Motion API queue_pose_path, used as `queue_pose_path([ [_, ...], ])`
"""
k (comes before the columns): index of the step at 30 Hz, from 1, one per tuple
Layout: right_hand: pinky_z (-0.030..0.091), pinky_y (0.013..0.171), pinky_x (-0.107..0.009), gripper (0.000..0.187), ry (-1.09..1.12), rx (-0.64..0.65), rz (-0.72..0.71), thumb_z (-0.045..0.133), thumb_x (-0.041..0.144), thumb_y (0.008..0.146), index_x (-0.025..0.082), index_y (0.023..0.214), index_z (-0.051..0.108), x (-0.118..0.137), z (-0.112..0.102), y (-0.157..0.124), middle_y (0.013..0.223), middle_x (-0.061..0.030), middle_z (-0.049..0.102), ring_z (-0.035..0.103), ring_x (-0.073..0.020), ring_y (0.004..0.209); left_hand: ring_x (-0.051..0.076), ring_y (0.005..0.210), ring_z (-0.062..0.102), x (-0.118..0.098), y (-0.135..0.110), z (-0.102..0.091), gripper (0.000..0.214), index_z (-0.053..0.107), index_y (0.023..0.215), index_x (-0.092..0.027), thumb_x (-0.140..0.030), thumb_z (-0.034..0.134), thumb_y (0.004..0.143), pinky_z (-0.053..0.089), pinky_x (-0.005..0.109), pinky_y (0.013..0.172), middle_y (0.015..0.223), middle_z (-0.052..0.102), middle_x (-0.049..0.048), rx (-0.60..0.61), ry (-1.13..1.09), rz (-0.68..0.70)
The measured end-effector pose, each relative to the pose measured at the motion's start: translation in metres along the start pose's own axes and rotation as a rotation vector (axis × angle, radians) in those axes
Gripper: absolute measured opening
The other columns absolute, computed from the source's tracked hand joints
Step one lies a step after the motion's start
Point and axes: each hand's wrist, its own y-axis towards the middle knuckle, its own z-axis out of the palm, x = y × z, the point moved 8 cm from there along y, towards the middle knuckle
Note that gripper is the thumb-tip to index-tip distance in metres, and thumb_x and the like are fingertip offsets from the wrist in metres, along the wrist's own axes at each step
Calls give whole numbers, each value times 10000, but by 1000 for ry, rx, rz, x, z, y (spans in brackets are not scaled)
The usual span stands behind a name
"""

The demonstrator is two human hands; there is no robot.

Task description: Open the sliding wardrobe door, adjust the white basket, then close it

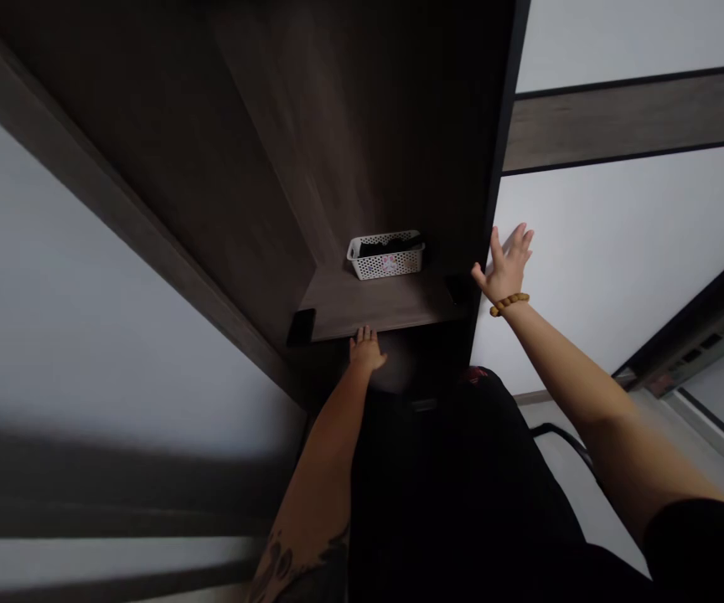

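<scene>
At the front edge of a dark wood-grain shelf (374, 306), the left hand (365, 350) rests with its fingertips over the lip: open, gripping nothing. The right hand (506, 266) is raised beside the shelf's dark upright (505, 126), open with fingers spread and equally empty; whether it touches the white panel (619, 251) behind it cannot be told. A white perforated plastic basket (385, 261) holding dark contents (390, 246) stands on the shelf, set back from the edge, beyond the left hand and to the left of the right hand — touched by neither. Risks: a knock along the front edge could dislodge the black object (301, 327) at the shelf's corner; a snag on the basket's rim could tip it, spilling its contents.
</scene>
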Motion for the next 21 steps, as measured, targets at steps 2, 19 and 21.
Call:
queue_pose_path([
  [2,325,1086,-875,1000,23,-49,-7,566,446,929,241,1759,48,-15,4,5,1807,-183,-149,-33,-586,1620,345,1682,146,5,9,5,877,325,1705,-160,-428,655,938,254,554,1325,1807,176,170,-15,4,-4],
  [19,236,1240,-784,953,60,-249,-84,511,531,950,277,1759,75,-127,30,36,1829,-84,-97,-3,-494,1660,313,1657,251,16,46,26,776,411,1652,-121,-274,546,903,422,526,1233,1760,349,155,-341,-152,-102],
  [21,253,1239,-770,936,22,-221,-57,479,541,969,236,1759,82,-137,32,36,1829,-108,-61,9,-488,1662,318,1649,271,16,48,26,772,423,1649,-138,-266,538,896,429,526,1220,1745,381,154,-365,-158,-107],
])
